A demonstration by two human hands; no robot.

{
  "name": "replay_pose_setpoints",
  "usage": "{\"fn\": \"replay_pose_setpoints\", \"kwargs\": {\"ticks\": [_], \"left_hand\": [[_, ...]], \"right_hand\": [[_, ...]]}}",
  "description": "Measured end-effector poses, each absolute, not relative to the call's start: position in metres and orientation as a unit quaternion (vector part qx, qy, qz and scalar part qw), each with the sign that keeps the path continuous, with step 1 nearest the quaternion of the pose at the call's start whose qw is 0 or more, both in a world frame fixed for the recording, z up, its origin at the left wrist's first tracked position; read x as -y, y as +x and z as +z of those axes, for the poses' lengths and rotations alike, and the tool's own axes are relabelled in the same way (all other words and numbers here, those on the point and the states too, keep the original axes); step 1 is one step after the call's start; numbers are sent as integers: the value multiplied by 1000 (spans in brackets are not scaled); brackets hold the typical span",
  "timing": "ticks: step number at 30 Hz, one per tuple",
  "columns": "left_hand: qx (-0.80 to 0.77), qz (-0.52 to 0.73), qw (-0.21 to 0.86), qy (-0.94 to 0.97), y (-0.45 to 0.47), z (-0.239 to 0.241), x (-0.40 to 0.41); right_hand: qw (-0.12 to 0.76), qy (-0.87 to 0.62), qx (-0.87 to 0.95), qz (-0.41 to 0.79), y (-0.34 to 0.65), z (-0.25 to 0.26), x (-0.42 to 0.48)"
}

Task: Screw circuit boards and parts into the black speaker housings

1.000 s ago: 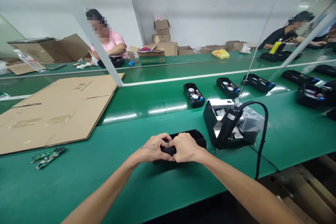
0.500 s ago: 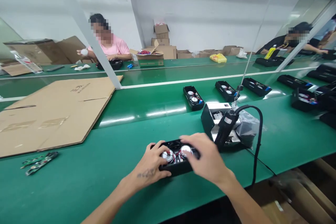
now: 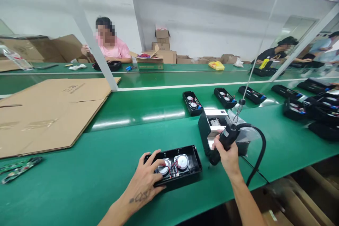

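Observation:
Lying on the green bench is an open black speaker housing (image 3: 197, 165) with two round silver speaker drivers (image 3: 182, 162) and red and black wires inside. My left hand (image 3: 148, 174) grips its left end, fingers over the far wall and the left driver, thumb at the near side. My right hand (image 3: 229, 155) is wrapped round a black electric screwdriver (image 3: 226, 139), which hangs from a cord and has a thick black cable. The tool tilts down to the left, its tip just right of the housing. Behind it stands a black and silver screw feeder (image 3: 206, 130).
Several more open housings (image 3: 192, 104) sit on the green line ahead and to the right. Flat cardboard (image 3: 50, 113) covers the left side, with circuit boards (image 3: 22, 169) near it. White posts (image 3: 87, 35) rise from the line. Two co-workers (image 3: 116, 47) sit across, others farther right.
My right hand has left the housing, moved right and taken hold of the hanging screwdriver. My left hand stays on the housing. The view has shifted slightly.

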State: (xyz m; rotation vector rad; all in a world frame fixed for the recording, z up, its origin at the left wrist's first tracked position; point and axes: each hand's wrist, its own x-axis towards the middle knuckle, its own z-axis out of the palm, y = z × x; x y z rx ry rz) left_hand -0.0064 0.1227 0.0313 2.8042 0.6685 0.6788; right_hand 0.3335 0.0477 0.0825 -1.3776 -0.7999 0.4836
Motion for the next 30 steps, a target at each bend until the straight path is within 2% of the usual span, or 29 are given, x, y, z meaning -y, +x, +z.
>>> {"fn": "replay_pose_setpoints", "kwargs": {"ticks": [5,10,15,24,26,30], "left_hand": [[-227,247,93,937,-7,25,-123],[-229,249,66,939,-3,23,-119],[-233,251,49,938,1,21,-115],[-251,229,72,938,0,28,-109],[-253,220,77,939,1,30,-107],[-267,198,88,939,1,32,-103]], "right_hand": [[717,-566,340,223,337,95,-39],[804,-511,295,76,362,142,-33],[761,-556,335,19,372,153,-53],[632,-612,427,210,353,141,-41],[640,-575,435,267,339,141,-27],[698,-407,457,373,300,151,-10]]}}
